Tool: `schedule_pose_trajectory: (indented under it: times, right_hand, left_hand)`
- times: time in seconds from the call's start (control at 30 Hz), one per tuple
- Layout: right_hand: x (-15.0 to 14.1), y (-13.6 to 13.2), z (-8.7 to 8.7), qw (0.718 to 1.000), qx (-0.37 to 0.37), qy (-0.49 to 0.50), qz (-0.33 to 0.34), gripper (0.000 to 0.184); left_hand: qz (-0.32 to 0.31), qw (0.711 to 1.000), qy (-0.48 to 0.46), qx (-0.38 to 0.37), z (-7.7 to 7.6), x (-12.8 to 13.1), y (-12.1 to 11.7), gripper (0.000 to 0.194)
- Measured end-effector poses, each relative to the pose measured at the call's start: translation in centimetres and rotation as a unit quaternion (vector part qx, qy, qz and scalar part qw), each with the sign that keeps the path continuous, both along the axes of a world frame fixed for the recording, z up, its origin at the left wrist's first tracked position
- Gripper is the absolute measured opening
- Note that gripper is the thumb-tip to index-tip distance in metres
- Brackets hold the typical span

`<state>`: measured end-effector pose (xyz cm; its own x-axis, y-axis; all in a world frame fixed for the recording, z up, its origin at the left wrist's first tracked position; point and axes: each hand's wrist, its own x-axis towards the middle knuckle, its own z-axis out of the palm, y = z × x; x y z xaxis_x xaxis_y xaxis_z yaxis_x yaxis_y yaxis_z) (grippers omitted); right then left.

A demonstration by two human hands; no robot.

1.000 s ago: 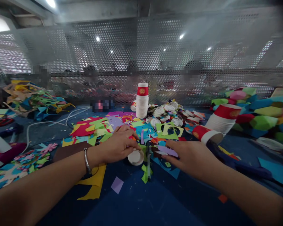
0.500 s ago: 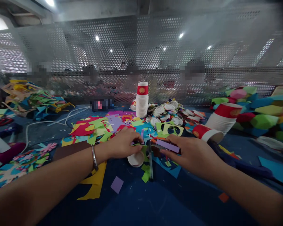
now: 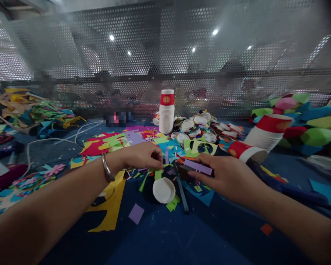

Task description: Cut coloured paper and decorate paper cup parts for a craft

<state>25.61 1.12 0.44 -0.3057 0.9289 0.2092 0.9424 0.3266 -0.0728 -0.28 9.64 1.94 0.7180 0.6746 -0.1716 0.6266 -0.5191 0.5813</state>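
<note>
My left hand (image 3: 147, 156), with a silver bangle at the wrist, is closed in a pinch on a small light green paper strip (image 3: 158, 174). Just below it on the blue table lies a round white paper disc (image 3: 164, 190) with a raised rim. My right hand (image 3: 223, 171) is closed on a purple strip (image 3: 198, 167), with something dark beneath it that I cannot make out. A narrow grey bar (image 3: 182, 191) slants between the disc and my right fingertips. Green paper scraps (image 3: 173, 203) lie against the disc.
A stack of paper cups (image 3: 167, 114) stands ahead, beside a heap of round discs (image 3: 198, 125). More cups (image 3: 267, 134) lean at right near folded paper shapes (image 3: 317, 125). Cut yellow paper (image 3: 113, 209), coloured scraps (image 3: 107, 141) and a white cable (image 3: 57, 140) lie at left.
My left hand has moved left and up off the white disc, which now shows in full. The grey bar has tilted, and my right hand has shifted slightly to the right.
</note>
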Motion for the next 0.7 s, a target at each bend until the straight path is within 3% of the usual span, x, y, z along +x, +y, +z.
schedule_pose_trajectory:
  times: [0.13,0.33,0.4,0.47,0.57,0.7]
  right_hand:
    - [-0.1,0.0,0.0,1.0,0.001,0.002,0.002,0.03]
    - [-0.2,-0.3,0.2,1.0,0.007,0.017,0.007,0.029]
    - [-0.4,-0.4,0.1,1.0,0.002,0.016,0.004,0.028]
    - [-0.7,-0.5,0.0,1.0,-0.003,0.007,0.002,0.029]
    - [-1.1,-0.6,-0.2,1.0,0.0,-0.001,0.007,0.027]
    - [-1.6,-0.8,-0.4,1.0,0.012,-0.004,0.019,0.018]
  left_hand:
    - [-0.001,1.0,0.025,0.015,0.4,-1.3,0.3,0.012]
    - [0.089,0.974,-0.017,0.209,0.3,0.3,-2.0,0.015]
    - [0.036,0.949,-0.092,0.299,0.3,1.6,-3.5,0.015]
    - [-0.019,0.931,-0.132,0.339,0.3,2.7,-4.9,0.018]
    - [-0.045,0.928,-0.144,0.34,-0.1,3.8,-6.3,0.019]
    - [-0.028,0.94,-0.139,0.311,-1.0,4.2,-6.0,0.021]
